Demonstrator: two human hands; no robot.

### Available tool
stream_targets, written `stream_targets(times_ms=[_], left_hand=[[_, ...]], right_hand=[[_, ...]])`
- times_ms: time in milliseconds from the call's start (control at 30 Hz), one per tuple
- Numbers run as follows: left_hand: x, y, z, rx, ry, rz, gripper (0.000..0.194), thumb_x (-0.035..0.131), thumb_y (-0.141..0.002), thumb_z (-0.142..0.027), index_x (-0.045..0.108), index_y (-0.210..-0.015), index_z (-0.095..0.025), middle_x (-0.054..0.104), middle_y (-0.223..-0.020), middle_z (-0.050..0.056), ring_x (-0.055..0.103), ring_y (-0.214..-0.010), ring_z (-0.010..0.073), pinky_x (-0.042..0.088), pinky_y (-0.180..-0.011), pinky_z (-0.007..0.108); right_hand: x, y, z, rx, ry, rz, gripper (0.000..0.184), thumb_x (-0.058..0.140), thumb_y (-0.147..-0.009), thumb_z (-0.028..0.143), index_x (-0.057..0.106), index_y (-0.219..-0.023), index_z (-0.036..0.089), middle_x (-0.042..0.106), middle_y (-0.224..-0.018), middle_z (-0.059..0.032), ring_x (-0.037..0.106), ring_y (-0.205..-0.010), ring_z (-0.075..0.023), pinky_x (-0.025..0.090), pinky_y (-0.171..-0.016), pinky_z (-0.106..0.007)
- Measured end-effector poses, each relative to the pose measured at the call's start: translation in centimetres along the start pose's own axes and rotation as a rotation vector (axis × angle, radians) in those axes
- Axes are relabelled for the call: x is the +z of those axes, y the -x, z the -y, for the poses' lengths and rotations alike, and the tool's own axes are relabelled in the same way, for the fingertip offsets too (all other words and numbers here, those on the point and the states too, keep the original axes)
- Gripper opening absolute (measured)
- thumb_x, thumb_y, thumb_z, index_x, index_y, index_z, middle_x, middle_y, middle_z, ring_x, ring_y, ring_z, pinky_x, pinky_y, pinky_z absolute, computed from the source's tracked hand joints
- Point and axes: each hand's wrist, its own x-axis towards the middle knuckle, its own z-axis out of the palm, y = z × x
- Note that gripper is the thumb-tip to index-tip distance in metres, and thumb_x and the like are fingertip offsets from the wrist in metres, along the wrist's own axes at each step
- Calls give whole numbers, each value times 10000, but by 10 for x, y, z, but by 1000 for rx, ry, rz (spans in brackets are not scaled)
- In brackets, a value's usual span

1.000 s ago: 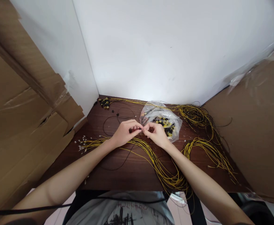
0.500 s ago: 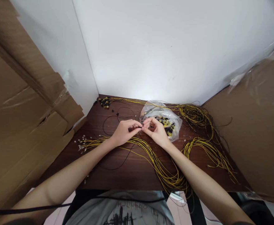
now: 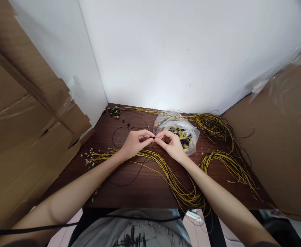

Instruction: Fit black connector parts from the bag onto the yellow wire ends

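My left hand (image 3: 134, 142) and my right hand (image 3: 173, 143) meet fingertip to fingertip over the table. Thumb and fingers of both are pinched around a small black piece (image 3: 154, 137), mostly covered by the fingertips. A thin black wire (image 3: 153, 147) hangs below that spot; whether it joins the piece I cannot tell. Just behind my right hand lies a clear plastic bag (image 3: 195, 139) with yellow-and-black connectors (image 3: 185, 137) in it. Under my wrists runs a bundle of yellow wires (image 3: 163, 166), with small white ends (image 3: 90, 158) at the left.
More yellow wires lie coiled (image 3: 209, 125) at the back right, leading to black-and-yellow connectors (image 3: 113, 111) at the back left. Another wire bunch (image 3: 230, 163) is at the right. Cardboard sheets (image 3: 32, 113) and a white wall (image 3: 150, 55) enclose the dark brown table (image 3: 137, 197).
Both hands stay pinched together in nearly the same place. The finger grip has shifted slightly, and more of the black piece shows between the fingertips. Everything else lies as before.
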Motion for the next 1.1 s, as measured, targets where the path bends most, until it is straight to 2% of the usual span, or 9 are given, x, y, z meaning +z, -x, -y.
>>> stream_targets(times_ms=[167,367,700,900,1100], left_hand=[[0,-1,2,-27,33,-12,192,624,-761,-263,672,-883,-122,692,-850,72,650,-770,160,534,-724,270],[0,-1,1,-45,64,-23,200,640,-750,-265,662,-878,-114,696,-856,82,666,-790,178,545,-742,289],[0,0,1,-65,77,-3,182,642,-746,-238,661,-877,-113,695,-848,80,667,-783,174,541,-724,271],[1,0,-1,-61,75,28,158,631,-751,-211,667,-871,-114,694,-836,67,655,-758,151,527,-704,247],[1,-2,1,-71,80,-20,184,628,-757,-237,660,-887,-111,695,-824,74,649,-690,143,512,-589,224]], right_hand=[[-2,0,4,-85,71,-11,131,581,-808,287,653,-802,177,583,-778,-36,535,-708,-139,440,-665,-266],[0,1,1,-10,-24,-25,160,593,-794,294,617,-900,177,586,-769,-24,536,-693,-134,452,-657,-259],[2,0,-4,26,-119,-38,200,636,-753,331,560,-857,179,584,-746,-19,541,-666,-129,463,-649,-261],[5,1,-3,35,-76,-33,196,629,-757,344,560,-835,178,575,-727,-14,527,-655,-127,455,-639,-256],[4,2,-1,6,-10,-51,176,592,-792,331,594,-855,167,609,-746,-27,542,-662,-132,449,-644,-252]])
